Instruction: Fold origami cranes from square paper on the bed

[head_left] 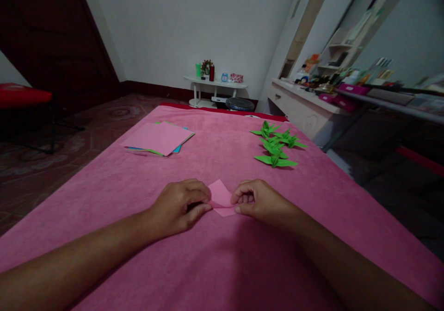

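A small folded pink paper (220, 196) lies on the pink cloth-covered table (222, 264) between my hands. My left hand (180, 205) pinches its left edge with curled fingers. My right hand (258, 200) pinches its right edge, fingers bent inward. Part of the paper stands up in a point between the two hands. Both forearms reach in from the bottom of the view.
A stack of coloured paper sheets (157, 138), pink on top, lies at the far left of the table. Several green folded paper figures (276, 146) sit at the far right. Beyond stand a small white side table (215, 86), a dresser (305, 107) and a red seat (21, 96).
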A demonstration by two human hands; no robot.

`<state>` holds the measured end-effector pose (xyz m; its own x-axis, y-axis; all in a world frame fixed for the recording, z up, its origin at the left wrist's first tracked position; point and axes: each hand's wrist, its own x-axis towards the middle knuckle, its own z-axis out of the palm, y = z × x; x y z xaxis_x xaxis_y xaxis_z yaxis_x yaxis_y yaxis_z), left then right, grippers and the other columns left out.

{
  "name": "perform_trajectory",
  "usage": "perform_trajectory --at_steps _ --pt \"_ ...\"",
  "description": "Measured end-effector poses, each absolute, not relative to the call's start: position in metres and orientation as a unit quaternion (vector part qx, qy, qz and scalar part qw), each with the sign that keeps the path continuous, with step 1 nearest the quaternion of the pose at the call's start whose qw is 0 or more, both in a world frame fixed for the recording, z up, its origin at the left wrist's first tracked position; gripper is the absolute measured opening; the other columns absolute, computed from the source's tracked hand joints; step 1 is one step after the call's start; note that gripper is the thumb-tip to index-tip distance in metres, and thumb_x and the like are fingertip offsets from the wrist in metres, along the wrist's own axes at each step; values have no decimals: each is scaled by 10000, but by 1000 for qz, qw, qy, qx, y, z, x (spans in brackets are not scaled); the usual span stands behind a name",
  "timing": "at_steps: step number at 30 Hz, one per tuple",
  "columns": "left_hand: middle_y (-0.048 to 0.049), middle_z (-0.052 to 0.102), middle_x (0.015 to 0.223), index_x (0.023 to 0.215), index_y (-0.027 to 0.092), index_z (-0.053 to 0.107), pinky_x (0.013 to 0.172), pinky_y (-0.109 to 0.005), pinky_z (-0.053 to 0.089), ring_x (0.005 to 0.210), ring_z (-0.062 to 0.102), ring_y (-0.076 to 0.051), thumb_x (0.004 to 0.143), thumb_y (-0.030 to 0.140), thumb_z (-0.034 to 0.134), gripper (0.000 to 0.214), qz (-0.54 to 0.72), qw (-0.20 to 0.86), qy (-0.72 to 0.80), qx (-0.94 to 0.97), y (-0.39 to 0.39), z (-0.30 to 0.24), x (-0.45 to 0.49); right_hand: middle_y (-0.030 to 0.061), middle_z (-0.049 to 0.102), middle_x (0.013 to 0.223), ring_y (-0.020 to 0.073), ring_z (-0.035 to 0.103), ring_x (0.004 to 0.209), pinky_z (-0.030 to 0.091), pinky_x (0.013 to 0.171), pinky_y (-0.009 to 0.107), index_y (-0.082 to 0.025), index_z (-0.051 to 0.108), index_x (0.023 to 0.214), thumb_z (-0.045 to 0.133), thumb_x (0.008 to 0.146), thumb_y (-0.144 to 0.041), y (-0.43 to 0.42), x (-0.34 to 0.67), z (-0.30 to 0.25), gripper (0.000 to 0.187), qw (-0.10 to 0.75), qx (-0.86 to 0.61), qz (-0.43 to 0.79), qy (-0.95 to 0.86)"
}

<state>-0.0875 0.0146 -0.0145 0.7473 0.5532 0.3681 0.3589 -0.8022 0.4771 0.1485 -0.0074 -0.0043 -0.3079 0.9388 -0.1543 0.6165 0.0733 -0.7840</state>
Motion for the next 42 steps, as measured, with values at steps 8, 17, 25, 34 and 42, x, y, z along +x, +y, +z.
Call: perform_trajectory --at_steps 8,17,25,34,42 --pt "-25 591 837 652 154 579 654 -234 425 726 546 -117 782 156 539 136 258 258 303 880 15 -12 -84 -17 543 567 86 442 517 304 458 192 -150 701 700 634 635 -189 -6 145 -9 101 196 -576 353 -710" --pt "-34 591 805 626 134 582 650 -234 437 725 554 -115 786 182 573 167 285 346 305 840 19 -20 -82 -2 601 635 98 471 549 286 488 209 -175 686 671 615 660 -204 -7 143 -9 77 192 -582 293 -734" --pt "-47 619 767 760 175 683 655 -253 447 742 564 -132 807 233 593 117 301 271 230 885 14 -19 -90 -3 598 651 97 467 555 294 488 206 -177 684 646 649 631 -199 -6 145 -16 44 205 -578 301 -731" --pt "-35 602 680 802 170 671 614 -243 408 681 542 -131 831 217 549 134 275 195 245 909 10 -15 -93 -6 579 629 95 456 540 288 476 207 -176 675 640 614 645 -192 -6 145 -15 63 201 -577 317 -726" --pt "-16 535 668 632 153 578 606 -244 382 664 503 -123 792 156 529 167 273 221 306 885 11 -16 -87 13 604 628 106 476 545 289 481 210 -166 667 658 574 665 -187 -7 144 -17 96 205 -579 295 -732"
